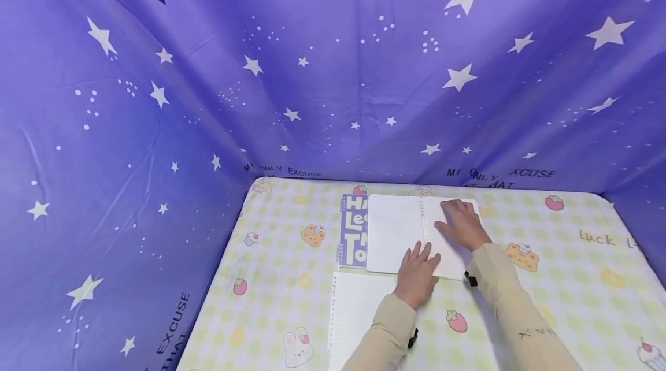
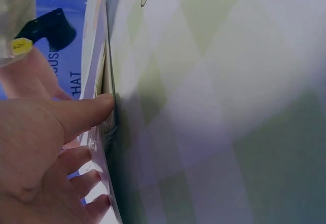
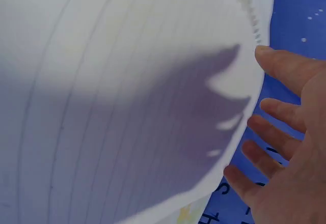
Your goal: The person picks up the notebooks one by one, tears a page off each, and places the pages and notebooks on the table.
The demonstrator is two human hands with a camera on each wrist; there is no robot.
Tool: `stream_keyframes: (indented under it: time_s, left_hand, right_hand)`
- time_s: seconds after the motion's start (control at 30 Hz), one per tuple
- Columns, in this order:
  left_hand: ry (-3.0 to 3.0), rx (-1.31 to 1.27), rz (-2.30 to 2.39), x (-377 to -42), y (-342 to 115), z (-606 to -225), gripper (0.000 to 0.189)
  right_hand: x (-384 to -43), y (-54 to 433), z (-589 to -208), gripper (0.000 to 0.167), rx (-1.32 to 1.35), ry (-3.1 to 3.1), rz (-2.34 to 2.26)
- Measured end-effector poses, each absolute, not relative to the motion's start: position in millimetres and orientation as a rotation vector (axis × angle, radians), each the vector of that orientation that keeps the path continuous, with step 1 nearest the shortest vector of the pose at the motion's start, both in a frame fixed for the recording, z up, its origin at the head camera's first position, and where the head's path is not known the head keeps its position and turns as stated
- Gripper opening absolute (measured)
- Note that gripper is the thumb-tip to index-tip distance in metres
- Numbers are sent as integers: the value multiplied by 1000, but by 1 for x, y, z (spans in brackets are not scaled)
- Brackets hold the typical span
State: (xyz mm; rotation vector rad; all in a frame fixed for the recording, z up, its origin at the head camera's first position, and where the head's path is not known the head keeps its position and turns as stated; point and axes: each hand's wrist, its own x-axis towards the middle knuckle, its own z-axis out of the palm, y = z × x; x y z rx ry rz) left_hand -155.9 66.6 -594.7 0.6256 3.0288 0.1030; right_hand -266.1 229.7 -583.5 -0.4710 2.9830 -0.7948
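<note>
A spiral-bound notebook lies spread at its coil, with a blank-looking left page and a right page (image 1: 398, 232) that shows ruled lines (image 3: 127, 147) in the right wrist view. My left hand (image 1: 417, 276) rests at its lower edge by the coil, fingers extended onto the pages. In the left wrist view the left thumb (image 2: 89, 114) lies against the edge of the page stack. Over the upper right page is my right hand (image 1: 463, 224), its fingers spread and nothing held. The right thumb (image 3: 280, 63) comes close to the coil; whether the fingertips touch paper I cannot tell.
Partly under the notebook's left side is a purple notebook cover (image 1: 354, 249) with white lettering. A lined sheet or pad with a coil edge (image 1: 356, 313) lies nearer me, partly behind the left sleeve. The checked tablecloth (image 1: 281, 278) meets a purple star-printed curtain (image 1: 333, 88).
</note>
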Motion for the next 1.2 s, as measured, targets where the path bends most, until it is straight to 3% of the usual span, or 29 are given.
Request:
stream_keyframes:
  time_s: [0.53, 1.2]
  left_hand:
    - [3053, 651, 109, -152, 67, -596, 50]
    - [3056, 636, 161, -154, 64, -597, 49]
  right_hand:
    - [-285, 238, -591, 87, -395, 2875, -667]
    - [-276, 236, -584, 60, -405, 3080, -517]
